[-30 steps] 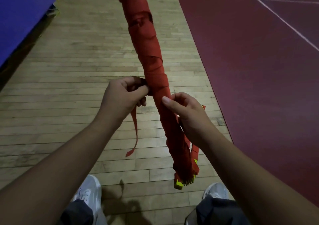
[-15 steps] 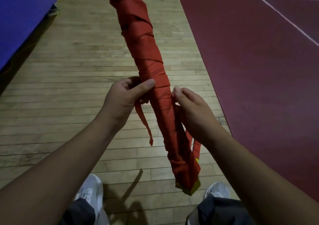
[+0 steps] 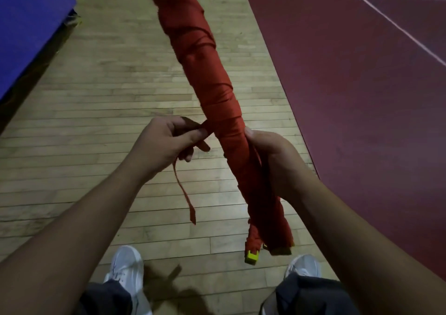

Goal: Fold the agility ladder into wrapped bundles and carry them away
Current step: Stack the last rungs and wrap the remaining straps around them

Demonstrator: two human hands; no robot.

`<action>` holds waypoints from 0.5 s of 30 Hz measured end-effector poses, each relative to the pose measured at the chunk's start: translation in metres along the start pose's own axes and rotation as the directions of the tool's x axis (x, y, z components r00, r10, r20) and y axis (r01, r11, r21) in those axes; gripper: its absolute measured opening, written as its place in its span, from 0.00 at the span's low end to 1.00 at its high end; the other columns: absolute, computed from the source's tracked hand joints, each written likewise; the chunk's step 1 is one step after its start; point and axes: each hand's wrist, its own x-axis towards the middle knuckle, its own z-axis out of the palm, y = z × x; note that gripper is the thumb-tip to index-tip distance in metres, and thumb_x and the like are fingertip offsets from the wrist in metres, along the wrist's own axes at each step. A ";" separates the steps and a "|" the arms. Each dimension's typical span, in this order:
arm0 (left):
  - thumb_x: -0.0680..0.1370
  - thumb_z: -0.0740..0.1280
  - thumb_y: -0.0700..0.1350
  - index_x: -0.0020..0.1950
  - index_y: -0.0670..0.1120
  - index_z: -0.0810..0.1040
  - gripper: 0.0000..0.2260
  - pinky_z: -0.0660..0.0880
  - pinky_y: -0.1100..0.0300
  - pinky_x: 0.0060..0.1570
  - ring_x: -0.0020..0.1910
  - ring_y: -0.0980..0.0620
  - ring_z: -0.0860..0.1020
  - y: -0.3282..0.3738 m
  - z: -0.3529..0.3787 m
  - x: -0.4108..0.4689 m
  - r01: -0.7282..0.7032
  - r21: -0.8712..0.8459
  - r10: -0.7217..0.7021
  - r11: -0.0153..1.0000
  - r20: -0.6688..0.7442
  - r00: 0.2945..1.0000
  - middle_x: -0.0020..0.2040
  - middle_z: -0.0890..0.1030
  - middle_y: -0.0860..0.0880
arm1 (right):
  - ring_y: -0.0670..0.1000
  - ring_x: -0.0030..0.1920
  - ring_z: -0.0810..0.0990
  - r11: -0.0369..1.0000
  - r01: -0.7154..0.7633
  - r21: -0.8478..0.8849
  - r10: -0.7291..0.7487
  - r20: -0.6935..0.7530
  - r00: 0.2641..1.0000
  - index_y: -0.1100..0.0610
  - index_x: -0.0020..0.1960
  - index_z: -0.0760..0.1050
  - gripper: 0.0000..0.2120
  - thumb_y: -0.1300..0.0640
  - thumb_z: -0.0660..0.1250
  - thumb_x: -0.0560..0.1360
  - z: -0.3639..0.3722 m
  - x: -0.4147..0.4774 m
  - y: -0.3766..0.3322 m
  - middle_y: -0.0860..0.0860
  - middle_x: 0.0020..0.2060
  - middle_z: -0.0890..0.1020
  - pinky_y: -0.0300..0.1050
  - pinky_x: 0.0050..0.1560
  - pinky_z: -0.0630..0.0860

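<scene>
A long red ladder bundle [image 3: 205,68], wound round with red strap, slants from the top middle of the view down to between my feet. Yellow rung ends [image 3: 252,258] stick out at its lower end. My right hand [image 3: 277,160] grips the bundle's lower part from the right. My left hand [image 3: 169,143] pinches the red strap [image 3: 184,191] just left of the bundle, where it leaves the wrapping. The strap's loose tail hangs down below that hand.
I stand on a pale wooden plank floor [image 3: 96,97]. A dark red court surface [image 3: 362,97] with white lines lies to the right. A blue mat [image 3: 26,25] sits at the upper left. My two white shoes [image 3: 125,266] show at the bottom.
The bundle has tilted so its top leans further left. My left hand has pulled the strap out to the left, and the tail now hangs lower. My right hand has slid further around the bundle.
</scene>
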 end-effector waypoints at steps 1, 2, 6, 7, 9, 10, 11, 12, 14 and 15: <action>0.79 0.70 0.42 0.51 0.42 0.84 0.05 0.70 0.65 0.28 0.27 0.53 0.75 0.000 0.001 -0.001 -0.006 0.030 0.006 1.000 0.006 1.000 0.41 0.87 0.44 | 0.59 0.37 0.77 1.000 0.030 0.005 -0.030 0.000 1.000 0.71 0.56 0.77 0.21 0.51 0.65 0.78 -0.002 0.002 0.002 0.64 0.41 0.78 0.48 0.35 0.76; 0.80 0.69 0.41 0.51 0.42 0.84 0.04 0.70 0.66 0.28 0.27 0.53 0.74 0.001 0.003 -0.002 -0.016 0.046 0.016 0.999 0.006 1.000 0.41 0.87 0.44 | 0.59 0.37 0.77 0.998 0.055 0.022 -0.055 -0.005 0.998 0.72 0.56 0.76 0.21 0.53 0.65 0.78 -0.003 0.004 0.004 0.64 0.40 0.78 0.49 0.35 0.76; 0.81 0.68 0.38 0.52 0.46 0.83 0.05 0.71 0.65 0.32 0.30 0.53 0.74 0.004 0.008 -0.002 -0.059 0.037 0.060 0.998 -0.035 0.998 0.43 0.87 0.47 | 0.61 0.42 0.78 0.991 0.130 0.042 -0.127 -0.059 0.990 0.69 0.55 0.78 0.18 0.54 0.68 0.75 -0.003 0.009 0.007 0.64 0.42 0.79 0.52 0.41 0.76; 0.81 0.68 0.39 0.52 0.46 0.83 0.05 0.72 0.64 0.33 0.30 0.53 0.74 0.005 0.010 -0.003 -0.070 0.037 0.071 0.997 -0.050 0.996 0.44 0.87 0.47 | 0.61 0.42 0.79 0.990 0.135 0.028 -0.133 -0.064 0.989 0.67 0.53 0.79 0.17 0.53 0.69 0.73 -0.002 0.010 0.007 0.64 0.42 0.79 0.53 0.42 0.77; 0.80 0.70 0.43 0.51 0.47 0.84 0.03 0.72 0.61 0.35 0.31 0.53 0.75 0.005 0.013 -0.004 -0.102 0.062 0.106 0.993 -0.058 0.993 0.41 0.86 0.45 | 0.60 0.41 0.79 0.992 0.128 -0.002 -0.128 -0.066 0.990 0.66 0.53 0.79 0.16 0.54 0.71 0.74 0.000 0.010 0.008 0.64 0.43 0.79 0.54 0.41 0.78; 0.79 0.71 0.48 0.49 0.49 0.85 0.04 0.72 0.59 0.36 0.31 0.52 0.76 0.006 0.015 -0.005 -0.115 0.085 0.120 0.990 -0.058 0.991 0.38 0.85 0.43 | 0.60 0.41 0.79 0.993 0.120 -0.020 -0.121 -0.071 0.990 0.68 0.56 0.77 0.17 0.56 0.72 0.75 0.001 0.009 0.008 0.63 0.42 0.80 0.53 0.39 0.78; 0.76 0.73 0.52 0.47 0.49 0.85 0.07 0.72 0.57 0.36 0.31 0.52 0.76 0.005 0.017 -0.006 -0.113 0.099 0.120 0.989 -0.068 0.990 0.35 0.83 0.42 | 0.60 0.41 0.80 0.993 0.111 -0.047 -0.114 -0.080 0.990 0.69 0.58 0.76 0.17 0.57 0.73 0.76 0.003 0.009 0.009 0.61 0.41 0.80 0.53 0.38 0.79; 0.74 0.74 0.55 0.44 0.49 0.85 0.10 0.72 0.56 0.36 0.30 0.53 0.76 0.004 0.019 -0.005 -0.099 0.094 0.107 0.991 -0.088 0.990 0.33 0.81 0.44 | 0.58 0.40 0.81 0.990 0.106 -0.094 -0.115 -0.091 0.989 0.68 0.58 0.75 0.18 0.58 0.74 0.76 0.006 0.008 0.010 0.59 0.41 0.81 0.54 0.39 0.79; 0.72 0.77 0.56 0.41 0.49 0.83 0.11 0.72 0.56 0.36 0.28 0.54 0.75 0.000 0.023 -0.004 -0.050 0.067 0.060 0.996 -0.152 0.987 0.28 0.78 0.49 | 0.54 0.38 0.83 0.969 0.111 -0.220 -0.136 -0.104 0.985 0.65 0.56 0.74 0.19 0.58 0.77 0.73 0.009 0.008 0.013 0.56 0.39 0.83 0.52 0.41 0.81; 0.70 0.78 0.57 0.41 0.48 0.83 0.13 0.73 0.55 0.36 0.28 0.54 0.75 -0.002 0.025 -0.003 -0.021 0.051 0.030 0.998 -0.183 0.983 0.28 0.78 0.50 | 0.51 0.37 0.83 0.955 0.113 -0.273 -0.146 -0.105 0.984 0.64 0.55 0.73 0.20 0.58 0.79 0.71 0.011 0.007 0.014 0.53 0.37 0.83 0.48 0.40 0.81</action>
